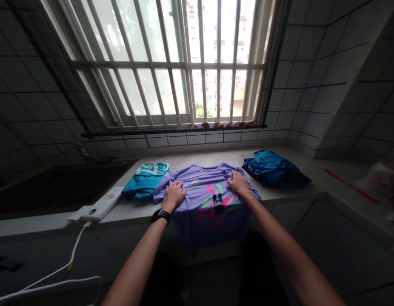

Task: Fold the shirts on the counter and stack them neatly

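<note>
A purple T-shirt (205, 187) with a pink, green and black print lies front-up on the counter (280, 193), its lower half hanging over the front edge. My left hand (173, 195), a black watch on its wrist, rests on the shirt's left shoulder with fingers curled down onto the cloth. My right hand (238, 182) presses on the right shoulder, fingers bent and gripping the fabric near the collar.
A folded teal and white garment (146, 182) lies left of the shirt. A crumpled blue garment (273, 170) lies to its right. A white power strip (99, 206) with its cable sits at the counter's front left, beside a dark sink (56, 187). A barred window stands behind.
</note>
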Motion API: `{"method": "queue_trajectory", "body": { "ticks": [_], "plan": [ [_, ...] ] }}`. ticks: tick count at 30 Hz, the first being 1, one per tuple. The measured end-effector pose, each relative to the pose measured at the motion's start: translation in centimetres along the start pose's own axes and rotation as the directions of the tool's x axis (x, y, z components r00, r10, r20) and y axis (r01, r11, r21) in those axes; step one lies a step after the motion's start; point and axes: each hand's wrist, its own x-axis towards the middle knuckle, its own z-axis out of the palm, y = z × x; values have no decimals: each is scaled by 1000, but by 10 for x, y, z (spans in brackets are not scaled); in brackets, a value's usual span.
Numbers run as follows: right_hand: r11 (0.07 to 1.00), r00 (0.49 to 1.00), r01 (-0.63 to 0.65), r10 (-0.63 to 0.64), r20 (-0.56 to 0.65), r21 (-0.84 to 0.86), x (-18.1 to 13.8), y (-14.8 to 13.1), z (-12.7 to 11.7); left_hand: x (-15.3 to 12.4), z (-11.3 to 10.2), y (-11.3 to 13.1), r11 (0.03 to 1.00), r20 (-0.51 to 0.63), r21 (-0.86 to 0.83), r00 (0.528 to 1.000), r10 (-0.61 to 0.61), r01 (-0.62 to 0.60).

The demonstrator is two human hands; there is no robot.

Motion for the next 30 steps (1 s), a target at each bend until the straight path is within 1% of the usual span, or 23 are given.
{"method": "queue_trajectory", "body": {
  "ticks": [2,4,6,8,10,13,16,19,22,25,30],
  "plan": [
    [1000,997,0,1,-76,14,-2,0,1,0,-1,1,1000,12,-4,1000,-5,5],
    [999,991,37,-35,-126,18,-4,0,1,-1,-3,3,1000,27,-10,1000,-8,8],
    [996,991,87,-85,-100,22,-5,1,-1,-2,-5,5,1000,33,-10,999,-6,7],
    [994,994,107,-106,-30,25,-4,2,-2,-4,-6,6,1000,31,-4,999,-7,7],
    [995,995,99,-99,18,18,-3,2,-3,-5,-6,7,1000,33,2,999,-12,12],
    [996,995,87,-87,44,-5,-2,1,-3,-4,-5,6,1000,30,0,999,-12,12],
    [996,995,87,-86,54,-15,-1,1,-2,-4,-3,4,1000,28,1,1000,4,-4],
    [996,994,91,-90,60,-9,-1,1,-2,-3,-3,4,999,64,20,998,25,-26],
    [996,994,89,-89,59,6,-2,1,-3,-2,-3,3,996,96,21,991,89,-91],
    [996,995,89,-90,47,22,-2,1,-4,-2,-3,3,990,86,0,986,140,-140],
    [995,994,97,-98,44,29,-2,1,-4,-3,-3,3,991,85,10,988,129,-130]
  ]
}}
